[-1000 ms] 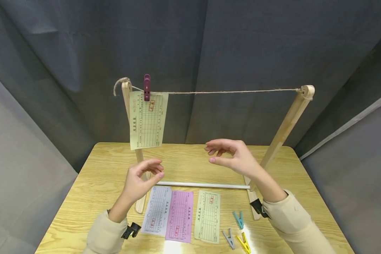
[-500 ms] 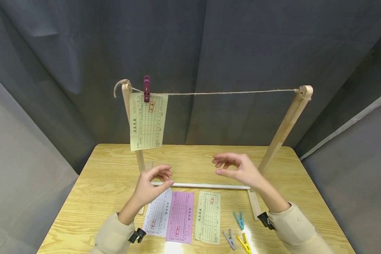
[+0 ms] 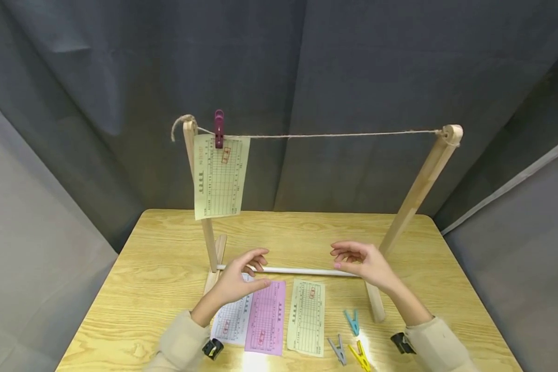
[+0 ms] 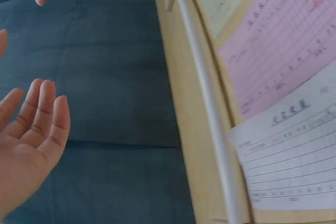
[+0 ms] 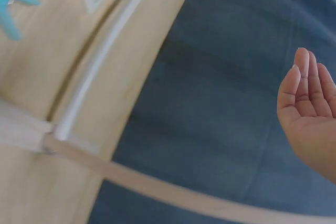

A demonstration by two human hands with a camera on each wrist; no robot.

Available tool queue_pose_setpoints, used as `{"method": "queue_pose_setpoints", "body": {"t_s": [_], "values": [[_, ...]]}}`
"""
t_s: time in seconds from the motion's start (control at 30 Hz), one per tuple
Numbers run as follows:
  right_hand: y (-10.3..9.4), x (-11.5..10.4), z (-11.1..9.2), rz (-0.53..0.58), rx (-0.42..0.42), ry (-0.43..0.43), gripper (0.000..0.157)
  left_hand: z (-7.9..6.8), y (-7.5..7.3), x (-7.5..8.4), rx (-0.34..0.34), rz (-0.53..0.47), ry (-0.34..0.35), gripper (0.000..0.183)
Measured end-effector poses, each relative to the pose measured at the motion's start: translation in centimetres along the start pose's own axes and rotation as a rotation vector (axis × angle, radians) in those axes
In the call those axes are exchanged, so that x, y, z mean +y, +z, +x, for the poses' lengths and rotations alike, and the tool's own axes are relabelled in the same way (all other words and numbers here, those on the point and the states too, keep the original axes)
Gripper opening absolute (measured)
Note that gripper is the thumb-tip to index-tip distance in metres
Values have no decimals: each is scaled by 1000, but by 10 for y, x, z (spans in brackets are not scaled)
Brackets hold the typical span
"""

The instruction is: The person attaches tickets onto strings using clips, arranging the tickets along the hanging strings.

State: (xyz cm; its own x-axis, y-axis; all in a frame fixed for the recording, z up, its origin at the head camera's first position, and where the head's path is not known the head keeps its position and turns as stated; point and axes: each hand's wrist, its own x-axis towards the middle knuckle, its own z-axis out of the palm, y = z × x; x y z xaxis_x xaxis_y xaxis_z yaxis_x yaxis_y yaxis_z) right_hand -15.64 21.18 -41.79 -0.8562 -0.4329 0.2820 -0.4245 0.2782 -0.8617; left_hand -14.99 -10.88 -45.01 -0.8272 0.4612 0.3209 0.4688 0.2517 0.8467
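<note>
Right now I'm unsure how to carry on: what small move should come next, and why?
Probably lower the left hand to the white printed form: neither that hand nor the right hand holds anything, a pale green form hangs from the twine by the purple clothespin, while the white one lies unclipped.

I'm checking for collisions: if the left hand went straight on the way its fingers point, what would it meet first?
Likely the right hand, across a gap from the left hand, though their relative depth is unclear.
</note>
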Motion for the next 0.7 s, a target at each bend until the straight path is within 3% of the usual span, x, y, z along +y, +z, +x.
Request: {"method": "queue_pose_setpoints", "body": {"t_s": [0.2, 0.7], "values": [[-6, 22, -16, 26, 38, 72, 36, 2, 6, -18, -7, 21, 0, 63], [-2, 73, -55, 14, 140, 333, 47, 5, 33, -38, -75, -4, -145, 74]]}}
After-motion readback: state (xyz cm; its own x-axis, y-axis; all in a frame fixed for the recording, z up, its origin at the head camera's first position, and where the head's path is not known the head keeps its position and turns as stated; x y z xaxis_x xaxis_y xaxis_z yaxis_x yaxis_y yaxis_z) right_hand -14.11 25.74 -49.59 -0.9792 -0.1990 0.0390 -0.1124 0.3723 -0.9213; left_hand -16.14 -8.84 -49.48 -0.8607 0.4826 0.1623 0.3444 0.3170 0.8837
